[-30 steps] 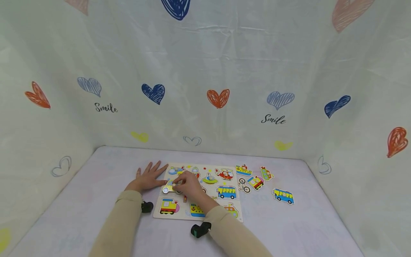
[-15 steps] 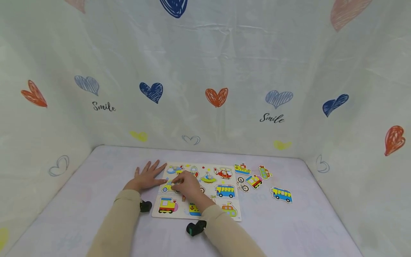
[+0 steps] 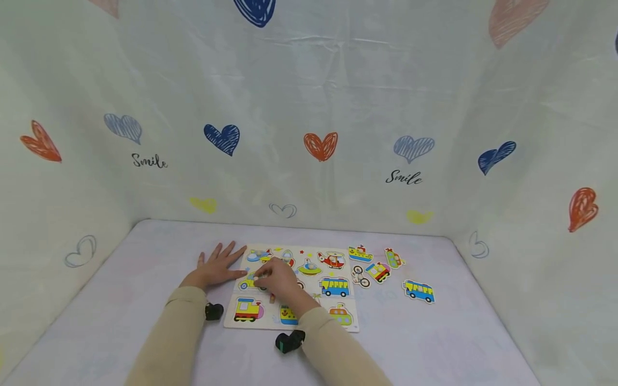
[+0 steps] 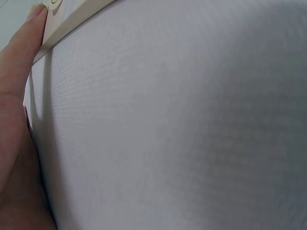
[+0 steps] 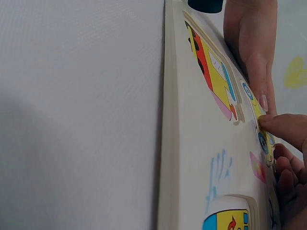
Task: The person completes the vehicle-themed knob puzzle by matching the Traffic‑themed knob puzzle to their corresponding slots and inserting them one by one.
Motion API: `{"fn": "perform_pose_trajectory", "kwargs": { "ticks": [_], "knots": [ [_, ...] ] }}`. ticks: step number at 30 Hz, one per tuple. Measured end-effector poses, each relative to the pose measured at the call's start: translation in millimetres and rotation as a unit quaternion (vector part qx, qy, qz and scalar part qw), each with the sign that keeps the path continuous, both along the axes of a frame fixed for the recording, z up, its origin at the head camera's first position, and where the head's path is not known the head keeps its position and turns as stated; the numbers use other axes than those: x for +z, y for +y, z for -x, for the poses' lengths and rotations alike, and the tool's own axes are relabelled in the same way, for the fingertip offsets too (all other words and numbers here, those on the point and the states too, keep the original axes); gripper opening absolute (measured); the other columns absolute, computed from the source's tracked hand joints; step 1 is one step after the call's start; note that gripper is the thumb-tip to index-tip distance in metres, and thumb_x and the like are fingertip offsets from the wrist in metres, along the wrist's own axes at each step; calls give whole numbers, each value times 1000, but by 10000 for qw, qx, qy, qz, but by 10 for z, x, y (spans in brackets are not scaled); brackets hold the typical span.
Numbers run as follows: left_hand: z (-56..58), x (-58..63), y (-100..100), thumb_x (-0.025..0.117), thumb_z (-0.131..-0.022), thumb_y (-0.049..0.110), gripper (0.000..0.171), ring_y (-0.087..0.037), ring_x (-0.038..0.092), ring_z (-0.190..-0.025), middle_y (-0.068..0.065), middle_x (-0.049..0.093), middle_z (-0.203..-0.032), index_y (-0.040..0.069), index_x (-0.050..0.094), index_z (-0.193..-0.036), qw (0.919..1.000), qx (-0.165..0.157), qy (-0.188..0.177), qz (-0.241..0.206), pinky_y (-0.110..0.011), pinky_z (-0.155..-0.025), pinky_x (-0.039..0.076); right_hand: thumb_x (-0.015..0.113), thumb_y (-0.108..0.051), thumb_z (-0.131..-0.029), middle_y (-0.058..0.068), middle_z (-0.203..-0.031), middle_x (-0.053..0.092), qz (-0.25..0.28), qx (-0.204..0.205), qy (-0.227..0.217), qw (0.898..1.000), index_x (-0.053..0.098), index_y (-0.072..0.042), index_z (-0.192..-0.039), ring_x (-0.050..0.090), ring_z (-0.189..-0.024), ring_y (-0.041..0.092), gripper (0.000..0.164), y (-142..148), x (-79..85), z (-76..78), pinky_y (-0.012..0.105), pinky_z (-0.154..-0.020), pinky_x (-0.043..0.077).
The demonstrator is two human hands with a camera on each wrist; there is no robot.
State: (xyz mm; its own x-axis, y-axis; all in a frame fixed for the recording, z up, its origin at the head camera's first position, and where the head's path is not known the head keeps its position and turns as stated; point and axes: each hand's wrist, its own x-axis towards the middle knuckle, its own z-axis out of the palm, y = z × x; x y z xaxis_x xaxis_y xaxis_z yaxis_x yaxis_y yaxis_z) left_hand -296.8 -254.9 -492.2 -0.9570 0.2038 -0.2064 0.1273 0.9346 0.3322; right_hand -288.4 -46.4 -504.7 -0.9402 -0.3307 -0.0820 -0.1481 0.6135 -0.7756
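Note:
In the head view, a wooden puzzle board (image 3: 271,320) with vehicle pictures lies on the white table. My right hand (image 3: 280,281) reaches across it and pinches a yellow car puzzle piece (image 3: 246,283) between thumb and fingers, over the board's left middle spot. Seen from the right wrist, the thumb (image 5: 283,128) presses on the car piece (image 5: 263,139), which lies close against the board. My left hand (image 3: 217,266) rests with spread fingers on the table, its thumb touching the board's left edge. In the left wrist view that thumb (image 4: 24,50) lies against the board's side.
Loose pieces lie right of the board: a ship (image 3: 360,254), a submarine (image 3: 394,259), a train (image 3: 378,272), a bicycle (image 3: 360,277) and a bus (image 3: 419,291). A curtain printed with hearts (image 3: 321,146) rises behind the table.
The car piece showed a pale glare a second ago and now looks evenly yellow on the board. Both hands keep nearly the same places; the whole head view has shifted slightly.

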Motion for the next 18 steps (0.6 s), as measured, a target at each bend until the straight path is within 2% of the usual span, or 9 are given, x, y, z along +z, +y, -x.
{"fn": "perform_pose_trajectory", "kwargs": {
  "ticks": [5, 18],
  "knots": [
    [-2, 7, -11, 56, -88, 63, 86, -50, 0, -143, -21, 11, -160, 15, 28, -154, 10000, -29, 1, -34, -75, -103, -5, 78, -27, -85, -13, -89, 54, 9, 146, -208, 9997, 75, -29, -86, 50, -80, 9, 4, 22, 34, 9, 28, -70, 44],
    [-19, 13, -10, 57, -90, 59, 83, -52, 2, -142, -23, 13, -159, 14, 29, -153, 9999, -82, 76, -36, -76, -102, -3, 77, -22, -86, -10, -87, 53, -112, 302, -270, 9991, 77, -24, -89, 50, -77, 10, 4, 32, 71, 31, 25, -64, 43]
  ]
}}
